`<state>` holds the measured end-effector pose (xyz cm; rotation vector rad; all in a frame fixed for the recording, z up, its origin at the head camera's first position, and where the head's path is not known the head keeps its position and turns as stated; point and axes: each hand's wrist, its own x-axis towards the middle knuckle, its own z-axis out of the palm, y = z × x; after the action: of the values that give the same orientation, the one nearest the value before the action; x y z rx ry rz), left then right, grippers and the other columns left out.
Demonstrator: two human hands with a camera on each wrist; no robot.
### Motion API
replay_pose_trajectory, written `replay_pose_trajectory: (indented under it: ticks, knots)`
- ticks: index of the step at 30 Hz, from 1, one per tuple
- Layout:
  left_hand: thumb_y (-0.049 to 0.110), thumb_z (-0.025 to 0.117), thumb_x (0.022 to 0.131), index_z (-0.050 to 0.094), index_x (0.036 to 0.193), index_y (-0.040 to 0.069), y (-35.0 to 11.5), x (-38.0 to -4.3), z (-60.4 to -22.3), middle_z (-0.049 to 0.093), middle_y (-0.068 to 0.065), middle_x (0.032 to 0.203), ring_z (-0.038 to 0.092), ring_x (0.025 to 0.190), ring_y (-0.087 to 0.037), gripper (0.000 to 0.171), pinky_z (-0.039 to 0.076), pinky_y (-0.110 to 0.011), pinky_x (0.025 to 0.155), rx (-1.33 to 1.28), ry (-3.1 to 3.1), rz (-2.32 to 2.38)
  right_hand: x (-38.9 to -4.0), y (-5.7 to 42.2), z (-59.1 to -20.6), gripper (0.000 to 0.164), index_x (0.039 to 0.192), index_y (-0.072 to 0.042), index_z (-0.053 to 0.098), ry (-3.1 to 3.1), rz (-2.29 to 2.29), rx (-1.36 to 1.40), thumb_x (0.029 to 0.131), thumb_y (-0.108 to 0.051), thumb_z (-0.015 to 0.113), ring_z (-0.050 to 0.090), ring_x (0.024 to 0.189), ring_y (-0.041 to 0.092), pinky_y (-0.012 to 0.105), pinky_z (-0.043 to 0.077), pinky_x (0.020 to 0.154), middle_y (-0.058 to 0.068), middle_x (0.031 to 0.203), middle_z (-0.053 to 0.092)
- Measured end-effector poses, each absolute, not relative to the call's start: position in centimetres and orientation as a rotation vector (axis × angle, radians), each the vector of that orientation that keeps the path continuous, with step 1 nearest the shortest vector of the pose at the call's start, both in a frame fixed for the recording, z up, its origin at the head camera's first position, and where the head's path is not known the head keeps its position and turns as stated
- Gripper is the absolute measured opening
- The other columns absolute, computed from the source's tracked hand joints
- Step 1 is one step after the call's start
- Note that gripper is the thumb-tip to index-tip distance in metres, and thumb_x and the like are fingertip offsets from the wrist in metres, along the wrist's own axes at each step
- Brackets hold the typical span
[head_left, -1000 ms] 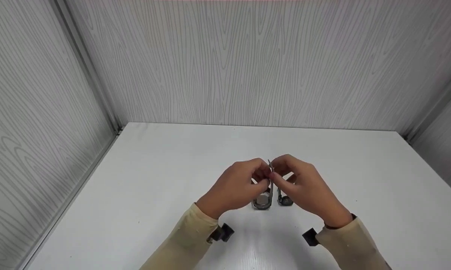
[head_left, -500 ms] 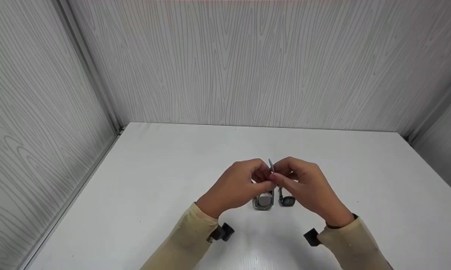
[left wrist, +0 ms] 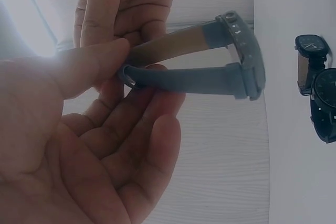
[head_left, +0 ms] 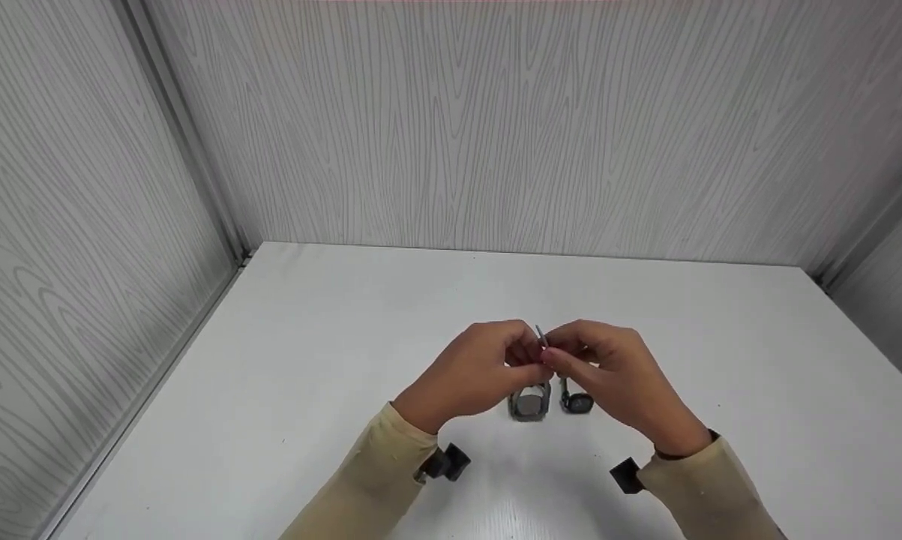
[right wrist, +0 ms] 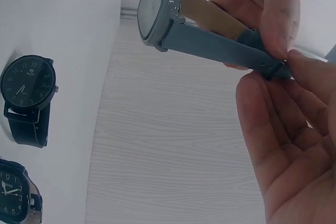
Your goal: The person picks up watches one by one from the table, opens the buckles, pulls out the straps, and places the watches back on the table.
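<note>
A wristwatch (left wrist: pixel 244 51) with a blue-grey strap (right wrist: pixel 215 47), tan on its inner side, hangs between my two hands, its two strap halves meeting in a loop. My left hand (head_left: pixel 469 367) pinches the strap ends between thumb and fingers. Close against it, my right hand (head_left: pixel 608 367) pinches the strap end near a keeper (right wrist: pixel 274 70). The case points down toward the tabletop, dial outward. In the head view a thin grey strip (head_left: pixel 541 335) sticks up between the fingertips, while the joined ends are mostly hidden by the fingers.
On the white tabletop (head_left: pixel 361 322) lie a black round-dial watch (right wrist: pixel 29 81) and, beside it, a dark squarish watch (right wrist: pixel 12 190), both below the hands. Wood-grain panels (head_left: pixel 451 127) close off the back and sides. Small black cameras sit at both wrists.
The right hand has moved slightly down and right, its thumb now nearer the left thumb. A strap length seen running below the fingers a second ago is covered now.
</note>
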<state>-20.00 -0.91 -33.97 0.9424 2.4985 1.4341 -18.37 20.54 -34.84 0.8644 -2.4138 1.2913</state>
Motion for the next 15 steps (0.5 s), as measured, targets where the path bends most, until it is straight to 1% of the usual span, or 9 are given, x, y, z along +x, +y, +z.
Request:
replay_pose_trajectory:
  ticks: [8,15]
  knots:
    - [0.027,0.073,0.097,0.07,0.099,0.019,-0.92,-20.03,-33.89,0.07,0.013,0.088,0.065,0.082,-0.004,0.009,0.053,-0.026,0.076,0.929,2.517,1.407,-18.5,20.34,-35.02,0.009,0.105,-0.013,0.072,-2.407,1.274,0.865,0.096,-0.012,0.074,0.068,0.077,0.011,0.025,0.058,0.072,-0.009,0.086,0.071]
    - [0.024,0.073,0.096,0.07,0.1,0.018,-0.8,-20.05,-34.0,0.07,0.013,0.087,0.065,0.081,-0.004,0.008,0.053,-0.026,0.075,0.926,2.554,1.355,-18.48,20.49,-34.97,0.009,0.105,-0.016,0.073,-2.437,1.275,0.882,0.097,-0.015,0.074,0.068,0.077,0.012,0.026,0.057,0.072,-0.01,0.087,0.072]
